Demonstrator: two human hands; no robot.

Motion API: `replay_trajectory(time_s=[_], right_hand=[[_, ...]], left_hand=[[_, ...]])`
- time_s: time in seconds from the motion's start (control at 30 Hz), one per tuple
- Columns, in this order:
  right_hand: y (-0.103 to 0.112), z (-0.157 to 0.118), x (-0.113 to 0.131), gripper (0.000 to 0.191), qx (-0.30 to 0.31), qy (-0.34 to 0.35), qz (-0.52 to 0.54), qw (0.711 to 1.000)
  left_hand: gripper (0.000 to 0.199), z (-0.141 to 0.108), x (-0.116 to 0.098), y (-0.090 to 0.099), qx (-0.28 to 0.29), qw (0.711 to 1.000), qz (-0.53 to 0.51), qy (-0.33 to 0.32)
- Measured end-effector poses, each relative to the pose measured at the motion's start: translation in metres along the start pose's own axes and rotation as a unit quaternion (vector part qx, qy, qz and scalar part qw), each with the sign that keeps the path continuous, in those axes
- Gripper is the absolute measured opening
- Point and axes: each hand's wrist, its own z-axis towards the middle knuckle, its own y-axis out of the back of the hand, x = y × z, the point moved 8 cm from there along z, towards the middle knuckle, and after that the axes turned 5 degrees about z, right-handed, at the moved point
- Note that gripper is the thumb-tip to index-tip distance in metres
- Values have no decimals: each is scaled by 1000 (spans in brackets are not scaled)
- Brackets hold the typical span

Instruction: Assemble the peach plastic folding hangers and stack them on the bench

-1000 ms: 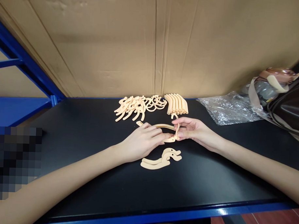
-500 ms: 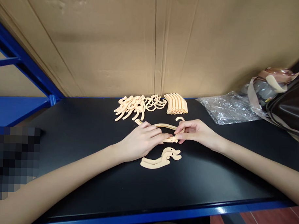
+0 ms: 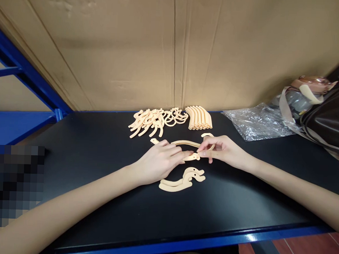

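My left hand (image 3: 161, 162) presses its fingers on a small beige curved piece (image 3: 190, 156) on the black table. My right hand (image 3: 217, 149) pinches a beige hook-shaped piece (image 3: 207, 135) beside the end of that piece. Behind my hands a long curved beige piece (image 3: 187, 143) lies between them, and the end of another piece (image 3: 154, 141) shows past my left fingers. Two overlapping wavy pieces (image 3: 178, 183) with small dark holes lie in front of my hands. How the pieces meet under my fingers is partly hidden.
At the table's back are a loose pile of curved pieces (image 3: 150, 120), some ring-like pieces (image 3: 175, 116) and a neat stack (image 3: 199, 117). Clear plastic wrap (image 3: 258, 121), a strapped bottle (image 3: 298, 98) and a dark bag (image 3: 329, 121) stand at the right. The table's front edge (image 3: 182, 242) is blue.
The hook-shaped piece has turned a little and its tip has shifted right. The piece end by my left fingers has moved slightly left. Both hands stay in nearly the same place.
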Motion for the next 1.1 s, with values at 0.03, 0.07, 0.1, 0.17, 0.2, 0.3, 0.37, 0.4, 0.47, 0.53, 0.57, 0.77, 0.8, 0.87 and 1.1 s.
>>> replay_trajectory(time_s=[0.03, 0.07, 0.1, 0.17, 0.2, 0.3, 0.37, 0.4, 0.47, 0.53, 0.57, 0.77, 0.8, 0.87, 1.1], right_hand=[[0, 0, 0, 25, 0, 0, -2, 1000], [0, 0, 1, 25, -1, -1, -4, 1000], [-1, -1, 2, 24, -3, -2, -7, 1000], [0, -1, 3, 25, -10, -3, -18, 1000], [0, -2, 3, 25, -13, -3, -25, 1000], [0, -2, 5, 27, -16, 0, -44, 999], [0, -2, 6, 27, -14, 0, -49, 999], [0, -2, 6, 27, -13, -1, -50, 999], [-1, -2, 5, 26, -10, -3, -48, 999], [-2, -3, 6, 25, -6, -2, -44, 999], [-2, -3, 6, 25, -5, 0, -41, 999], [-5, -4, 11, 24, -7, 10, -43, 999], [-6, -4, 11, 24, -5, 9, -42, 999], [-7, -4, 10, 25, -2, 6, -36, 999], [-6, -4, 7, 24, -10, 13, -32, 999]], left_hand=[[28, 0, -1, 0, -1, 1000, 2, -2], [29, 0, -1, 0, -2, 1000, 5, -5], [30, 0, -2, 0, -1, 1000, 8, -8], [30, 0, -3, -1, 2, 1000, 12, -12], [30, 0, -4, -1, 3, 1000, 13, -13], [30, 0, -4, -1, 2, 1000, 12, -12], [30, 0, -3, -1, 3, 1000, 12, -12], [31, 0, -3, -1, 4, 1000, 12, -13], [31, 0, -3, -2, 7, 1000, 12, -12], [31, 0, -2, -2, 8, 1000, 8, -10], [31, 0, -2, -2, 8, 1000, 7, -9], [32, -1, -1, -3, 11, 1000, 5, -6], [32, -1, -1, -4, 12, 1000, 4, -6], [32, -1, -1, -4, 14, 1000, 1, -7], [30, 0, -2, -3, 10, 1000, 11, -8]])
